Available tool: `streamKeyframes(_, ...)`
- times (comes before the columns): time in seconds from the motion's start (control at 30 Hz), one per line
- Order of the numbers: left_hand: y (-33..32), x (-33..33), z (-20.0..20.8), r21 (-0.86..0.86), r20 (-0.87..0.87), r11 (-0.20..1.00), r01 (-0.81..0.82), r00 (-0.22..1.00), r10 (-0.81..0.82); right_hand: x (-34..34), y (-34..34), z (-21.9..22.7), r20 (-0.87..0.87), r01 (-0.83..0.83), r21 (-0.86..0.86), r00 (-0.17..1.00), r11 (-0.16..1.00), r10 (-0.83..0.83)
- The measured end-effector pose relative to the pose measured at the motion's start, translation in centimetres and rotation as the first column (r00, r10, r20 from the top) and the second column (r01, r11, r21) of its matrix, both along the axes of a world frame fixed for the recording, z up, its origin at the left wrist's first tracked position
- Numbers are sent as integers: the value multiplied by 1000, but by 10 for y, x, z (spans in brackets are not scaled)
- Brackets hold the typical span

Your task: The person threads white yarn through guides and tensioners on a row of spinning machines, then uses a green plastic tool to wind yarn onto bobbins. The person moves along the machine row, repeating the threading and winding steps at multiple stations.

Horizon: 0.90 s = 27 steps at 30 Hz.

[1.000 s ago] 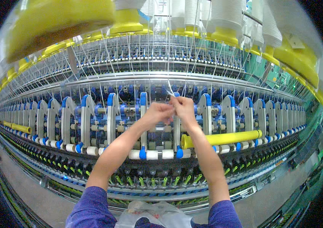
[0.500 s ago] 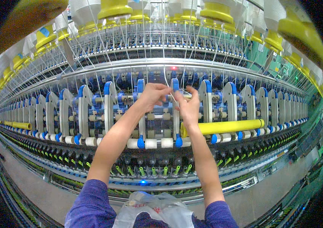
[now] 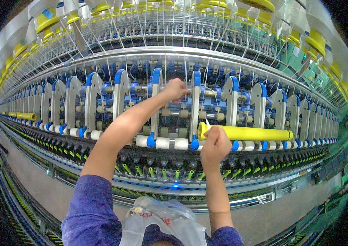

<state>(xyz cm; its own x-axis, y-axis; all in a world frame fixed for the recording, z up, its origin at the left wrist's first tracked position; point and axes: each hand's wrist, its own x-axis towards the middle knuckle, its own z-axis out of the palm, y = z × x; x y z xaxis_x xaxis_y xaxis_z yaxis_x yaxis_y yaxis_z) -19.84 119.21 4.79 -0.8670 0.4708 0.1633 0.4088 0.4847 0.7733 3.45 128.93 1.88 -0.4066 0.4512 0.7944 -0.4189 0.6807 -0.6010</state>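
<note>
In the upper middle, the left hand (image 3: 175, 90) is half curled near a blue-topped bar (image 3: 196, 102); I cannot tell if it holds anything. Right of centre, before the yellow tube (image 3: 258, 134), the right hand (image 3: 216, 145) pinches a white thread (image 3: 207, 124).

Diffuse light is filling the centre, a small blue lamp (image 3: 176, 186) glowing toward six o'clock, fisheye edges bending.

Short purple-blue sleeves (image 3: 90, 209) and translucent plastic apron (image 3: 170, 208) with red markings (image 3: 166, 221)
</note>
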Motion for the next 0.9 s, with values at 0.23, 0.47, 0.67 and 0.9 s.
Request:
streamKeyframes(0.23, -3, -7, -7, -124, 151, 980, 153, 979, -134, 18, 5, -13, -24, -34, -114, 999, 993, 31)
streamKeyframes(0.47, 6, -16, -2, -355, 339, 907, 226, 935, -101, 23, 10, -22, 70, -32, -208, 996, 978, 48)
streamKeyframes(0.67, -28, 34, 30, -530, 124, 806, 263, 964, -234, 14, 9, -34, -119, -10, -10, 993, 1000, 9)
streamKeyframes(0.9, -104, 168, 48, 332, -434, 805, 492, 837, -332, 8, -2, -36, 15, -109, -375, 992, 921, 124)
